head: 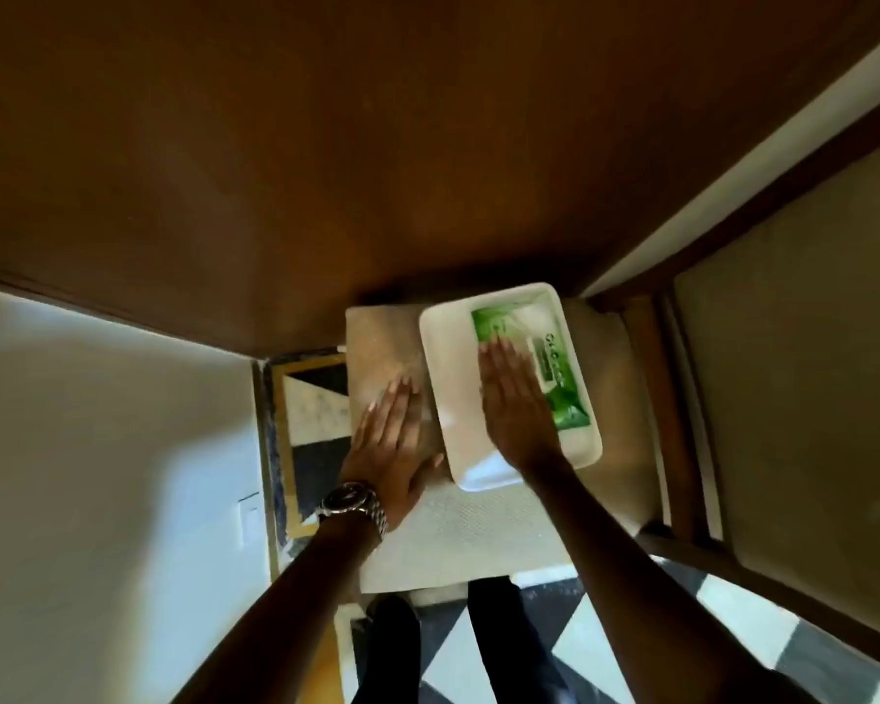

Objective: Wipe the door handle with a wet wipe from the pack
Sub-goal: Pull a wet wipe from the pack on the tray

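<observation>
A green and white wet wipe pack (555, 358) lies in a white tray (448, 358) on a beige upholstered stool (382, 343). My right hand (516, 403) lies flat, fingers together, over the tray and the pack's left part; it grips nothing. My left hand (392, 439), with a wristwatch, rests flat on the stool just left of the tray. The brown wooden door (326, 170) fills the upper part of the view. No door handle is in view.
A white wall (97, 449) stands at the left. The door frame (732, 205) and a beige panel (809, 373) run along the right. The floor (580, 637) has black and white triangles. My legs in dark trousers (494, 647) stand below the stool.
</observation>
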Tool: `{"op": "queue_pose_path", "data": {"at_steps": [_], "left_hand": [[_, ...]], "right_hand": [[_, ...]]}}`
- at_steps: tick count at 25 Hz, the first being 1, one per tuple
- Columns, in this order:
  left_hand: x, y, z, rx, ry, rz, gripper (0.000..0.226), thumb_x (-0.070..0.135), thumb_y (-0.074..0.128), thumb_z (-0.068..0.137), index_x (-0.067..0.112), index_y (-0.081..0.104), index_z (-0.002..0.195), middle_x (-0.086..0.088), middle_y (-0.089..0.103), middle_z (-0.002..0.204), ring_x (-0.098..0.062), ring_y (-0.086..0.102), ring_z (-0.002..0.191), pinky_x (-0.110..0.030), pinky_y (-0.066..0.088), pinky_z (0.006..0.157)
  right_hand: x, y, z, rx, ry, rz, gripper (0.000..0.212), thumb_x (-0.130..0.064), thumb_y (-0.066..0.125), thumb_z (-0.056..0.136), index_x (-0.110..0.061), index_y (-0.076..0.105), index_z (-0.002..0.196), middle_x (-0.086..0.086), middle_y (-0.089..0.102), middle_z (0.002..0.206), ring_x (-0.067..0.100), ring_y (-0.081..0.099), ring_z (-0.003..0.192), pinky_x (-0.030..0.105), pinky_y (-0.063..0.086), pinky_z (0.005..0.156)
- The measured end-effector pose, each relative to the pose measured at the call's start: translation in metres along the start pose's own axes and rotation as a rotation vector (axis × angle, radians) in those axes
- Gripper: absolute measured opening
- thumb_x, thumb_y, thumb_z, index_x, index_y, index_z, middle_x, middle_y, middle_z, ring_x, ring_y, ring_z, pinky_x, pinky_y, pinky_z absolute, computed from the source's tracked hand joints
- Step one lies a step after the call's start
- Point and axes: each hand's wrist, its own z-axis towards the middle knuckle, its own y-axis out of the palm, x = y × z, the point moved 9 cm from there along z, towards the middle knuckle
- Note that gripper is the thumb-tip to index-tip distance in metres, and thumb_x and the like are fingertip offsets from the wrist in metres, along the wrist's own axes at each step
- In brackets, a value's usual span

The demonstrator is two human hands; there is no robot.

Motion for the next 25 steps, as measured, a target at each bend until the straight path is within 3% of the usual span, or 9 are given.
{"op": "queue_pose_path", "data": {"at_steps": [4,6,9,12,14,16,20,22,25], "left_hand": [[0.017,0.036,0.037,-0.110,-0.078,-0.085,0.089,0.048,0.043,0.109,0.013,-0.022,0.158,-0.006,-0.022,0.169,-0.023,-0.021,0.156,-0.040,-0.012,0.127],[0.040,0.050,0.056,-0.163,-0.029,-0.027,0.089,0.050,0.039,0.111,0.014,-0.030,0.156,-0.006,-0.029,0.167,-0.023,-0.026,0.155,-0.039,-0.016,0.126],[0.060,0.062,0.080,-0.214,-0.044,0.010,0.087,0.049,0.041,0.111,0.010,-0.018,0.162,-0.008,-0.021,0.171,-0.024,-0.021,0.158,-0.040,-0.016,0.126],[0.072,0.075,0.090,-0.300,-0.077,0.072,0.086,0.049,0.042,0.111,0.008,-0.013,0.164,-0.010,-0.016,0.172,-0.027,-0.016,0.160,-0.043,-0.015,0.127],[0.076,0.082,0.093,-0.345,-0.092,0.103,0.083,0.047,0.040,0.112,0.009,-0.012,0.164,-0.010,-0.018,0.172,-0.028,-0.017,0.160,-0.044,-0.014,0.128],[0.078,0.090,0.096,-0.381,-0.107,0.094,0.081,0.042,0.040,0.112,0.010,-0.013,0.164,-0.009,-0.020,0.172,-0.028,-0.019,0.160,-0.045,-0.013,0.129],[0.074,0.091,0.092,-0.383,-0.029,0.075,0.083,0.034,0.053,0.107,0.017,-0.003,0.166,-0.003,-0.004,0.174,-0.028,-0.013,0.161,-0.047,-0.017,0.127],[0.054,0.081,0.088,-0.381,0.003,0.125,0.092,0.032,0.055,0.106,0.017,-0.014,0.164,-0.001,-0.019,0.171,-0.030,-0.019,0.159,-0.049,-0.018,0.127],[0.008,0.042,0.065,-0.270,-0.164,0.066,0.092,0.027,0.051,0.108,0.008,-0.023,0.160,-0.012,-0.034,0.164,-0.033,-0.025,0.157,-0.047,-0.017,0.128]], "right_hand": [[0.066,0.001,0.017,-0.063,0.206,-0.069,0.066,-0.029,0.038,0.095,-0.016,0.014,0.155,0.021,0.012,0.162,0.040,0.004,0.150,0.066,0.013,0.117],[0.077,0.009,0.016,-0.168,0.168,-0.035,0.065,-0.029,0.055,0.089,-0.018,0.034,0.150,0.023,0.021,0.160,0.043,0.016,0.148,0.069,0.020,0.113],[0.081,-0.008,0.025,-0.068,0.092,0.060,0.034,-0.012,0.079,0.077,-0.008,0.070,0.110,0.023,0.050,0.144,0.043,0.046,0.133,0.062,0.042,0.102],[0.086,-0.027,0.025,0.027,0.200,0.115,0.015,-0.018,0.076,0.081,-0.009,0.068,0.091,0.021,0.051,0.144,0.040,0.044,0.135,0.053,0.043,0.105],[0.111,-0.035,0.011,0.073,0.480,0.373,0.018,-0.026,0.067,0.089,-0.011,0.064,0.097,0.020,0.051,0.141,0.036,0.044,0.133,0.042,0.046,0.101],[0.122,-0.035,-0.003,0.105,0.657,0.689,0.021,-0.025,0.063,0.093,-0.007,0.059,0.102,0.016,0.065,0.116,0.031,0.062,0.111,0.033,0.056,0.079],[0.084,-0.032,-0.004,-0.078,0.566,0.814,0.015,-0.027,0.052,0.099,-0.012,0.048,0.100,-0.004,0.062,0.087,0.019,0.064,0.084,0.032,0.052,0.066],[0.069,-0.017,0.004,-0.165,0.578,0.768,0.018,-0.024,0.048,0.101,-0.008,0.048,0.111,0.002,0.064,0.098,0.029,0.064,0.097,0.029,0.045,0.076],[0.065,0.004,0.004,-0.353,0.721,0.661,0.042,-0.021,0.042,0.103,0.003,0.036,0.137,0.024,0.054,0.136,0.038,0.053,0.124,0.037,0.043,0.097]]}}
